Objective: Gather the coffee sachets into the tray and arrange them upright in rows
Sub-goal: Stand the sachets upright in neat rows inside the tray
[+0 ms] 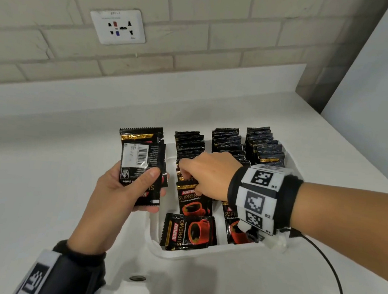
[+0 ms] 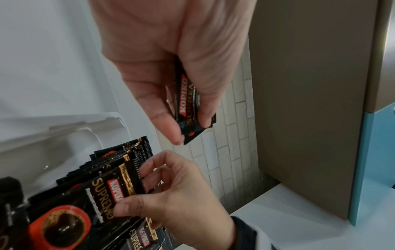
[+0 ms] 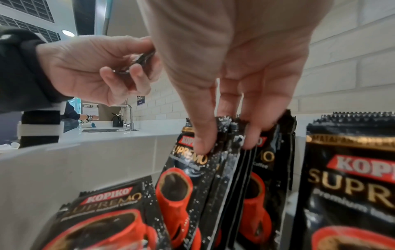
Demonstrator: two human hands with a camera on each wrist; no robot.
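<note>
glossy black foil sachets (image 1: pixel 194 202), smooth white plastic tray (image 1: pixel 202 253), matt white countertop (image 1: pixel 46 157)

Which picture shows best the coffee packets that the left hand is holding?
The head view: the held sachets show whole, backs up, in the left hand. The left wrist view shows only their edge; the right wrist view a dark sliver.

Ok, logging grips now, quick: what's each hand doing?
Left hand: holds a small stack of sachets.
Right hand: pinches upright sachets in the tray.
</note>
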